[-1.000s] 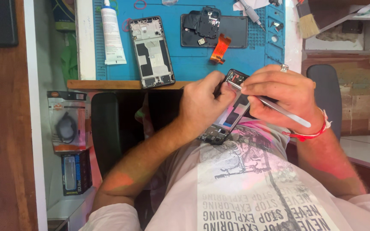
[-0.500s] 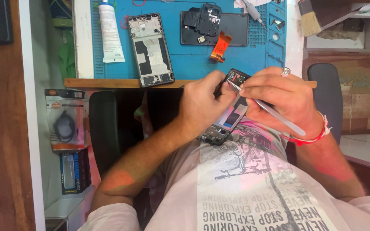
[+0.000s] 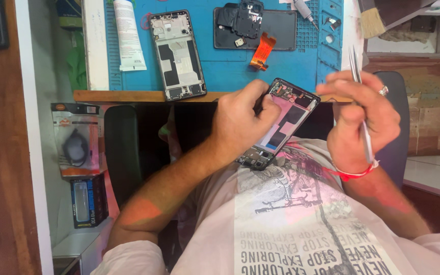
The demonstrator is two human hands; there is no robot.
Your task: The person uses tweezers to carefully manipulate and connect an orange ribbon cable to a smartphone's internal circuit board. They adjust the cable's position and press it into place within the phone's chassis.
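Observation:
My left hand [image 3: 243, 122] grips an opened phone body [image 3: 286, 119] with its insides facing up, tilted over my lap just below the desk edge. Its fingers curl over the phone's upper left side. My right hand [image 3: 360, 117] is to the right of the phone, clear of it, and holds thin metal tweezers [image 3: 361, 109] upright, tips pointing up. A ring sits on one finger and a red band wraps the wrist.
A blue work mat [image 3: 230, 71] on the desk carries a bare phone frame [image 3: 176, 53], a dark back cover with parts [image 3: 253, 23], an orange flex strip [image 3: 262, 51] and a white tube [image 3: 128, 33]. A brush [image 3: 370, 20] lies at the right. Packaged goods [image 3: 77, 147] hang at the left.
My right hand lifted off the phone and swung the tweezers from lying across it to pointing upward. The phone stays in my left hand.

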